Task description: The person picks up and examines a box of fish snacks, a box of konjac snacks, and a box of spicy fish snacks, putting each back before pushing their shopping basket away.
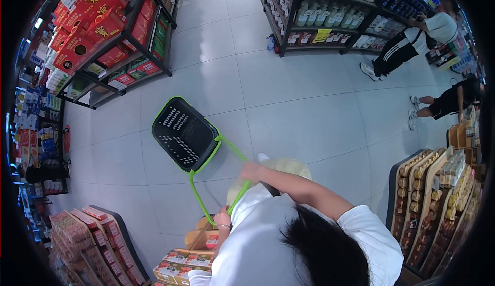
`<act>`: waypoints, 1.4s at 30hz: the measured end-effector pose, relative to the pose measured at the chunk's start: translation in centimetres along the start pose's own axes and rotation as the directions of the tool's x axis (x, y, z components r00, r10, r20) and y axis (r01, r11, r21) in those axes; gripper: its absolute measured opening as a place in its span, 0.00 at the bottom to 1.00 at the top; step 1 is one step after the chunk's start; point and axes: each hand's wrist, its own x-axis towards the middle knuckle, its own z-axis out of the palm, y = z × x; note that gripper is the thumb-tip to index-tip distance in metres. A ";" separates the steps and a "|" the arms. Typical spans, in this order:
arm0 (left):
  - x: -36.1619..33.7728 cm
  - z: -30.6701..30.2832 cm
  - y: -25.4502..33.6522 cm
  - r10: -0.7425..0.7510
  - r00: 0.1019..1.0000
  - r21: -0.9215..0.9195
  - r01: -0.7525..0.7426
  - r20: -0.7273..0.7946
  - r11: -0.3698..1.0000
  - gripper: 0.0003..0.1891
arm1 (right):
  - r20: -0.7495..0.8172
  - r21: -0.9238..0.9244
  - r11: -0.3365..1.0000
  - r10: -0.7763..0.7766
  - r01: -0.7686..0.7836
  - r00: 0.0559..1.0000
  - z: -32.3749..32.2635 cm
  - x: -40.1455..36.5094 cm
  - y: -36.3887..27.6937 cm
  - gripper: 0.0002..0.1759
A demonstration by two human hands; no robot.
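A black shopping basket [175, 131] with a bright green rim stands in front of me, and I see no goods inside it. Its long green handle [198, 196] reaches back toward my body. My right hand [251, 171] is closed around the handle at its upper right part. Lower down and nearer my body, my left hand [223, 217] is closed on the handle's other corner. A wristband shows at my left wrist. My white shirt and hair hide part of the view below the hands.
Shelves with red gift boxes [105, 20] rise at upper left. Bottle shelves [330, 15] stand at upper right, with a person in black trousers [402, 51] beside them and another person [448, 103] below. Snack racks [423, 198] are at right; boxed goods [183, 265] lie close at lower left.
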 end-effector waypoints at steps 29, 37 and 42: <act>13.2 -9.7 4.5 0.484 0.810 0.039 -0.524 0.330 0.851 0.22 | -0.092 0.304 0.846 0.483 -0.437 0.871 4.1 -9.6 -0.9 0.11; 13.3 -12.9 4.7 0.641 0.727 0.159 -0.683 0.246 0.713 0.25 | -0.143 0.401 0.792 0.549 -0.459 0.823 2.6 -11.0 -0.8 0.11; 13.8 -13.0 4.2 0.440 0.788 0.128 -0.536 0.431 0.834 0.18 | -0.081 0.358 0.801 0.538 -0.479 0.839 1.8 -11.0 0.2 0.11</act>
